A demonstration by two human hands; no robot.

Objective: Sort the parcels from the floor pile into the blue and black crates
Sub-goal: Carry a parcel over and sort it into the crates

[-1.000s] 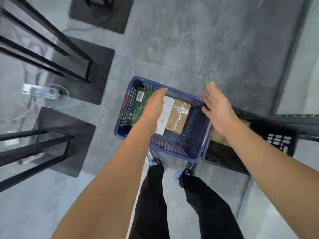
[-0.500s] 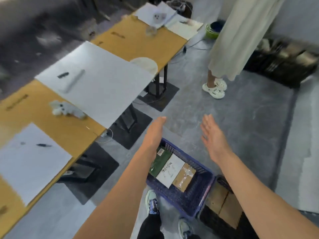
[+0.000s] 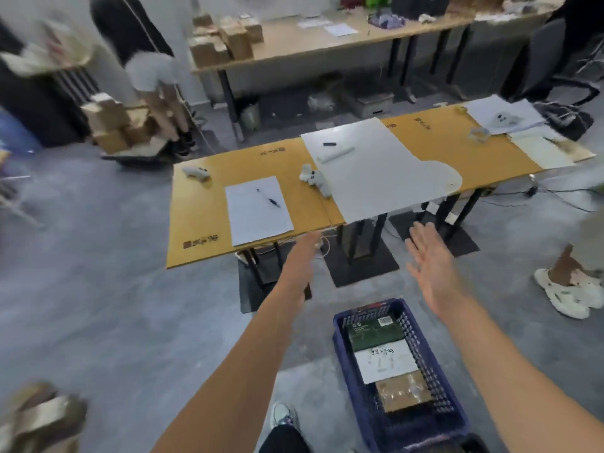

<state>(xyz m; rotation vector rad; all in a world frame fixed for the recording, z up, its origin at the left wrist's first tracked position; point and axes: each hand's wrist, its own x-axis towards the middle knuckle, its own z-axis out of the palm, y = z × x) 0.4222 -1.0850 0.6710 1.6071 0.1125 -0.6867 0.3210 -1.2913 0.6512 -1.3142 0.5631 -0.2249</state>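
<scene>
The blue crate [image 3: 457,416] stands on the floor at the lower right, by my feet. Inside it lie a dark green parcel [image 3: 374,331], a white parcel [image 3: 385,361] and a brown taped parcel [image 3: 403,395]. My left hand [image 3: 302,256] is stretched forward above the floor, left of the crate, fingers straight and holding nothing. My right hand [image 3: 431,266] is raised above the crate's far end, palm open and empty. At the bottom left corner lie blurred brown parcels [image 3: 36,416] on the floor. The black crate is out of view.
A long yellow table [image 3: 202,223] with white sheets and pens stands just ahead on black pedestal legs [image 3: 359,253]. A person's feet in white shoes [image 3: 568,292] are at the right. Stacked cardboard boxes [image 3: 114,125] and another person stand at the back left.
The view has lifted from straight down at the crates up to the room and swung left. Both hands rose out of the blue crate, empty. The black crate left the view.
</scene>
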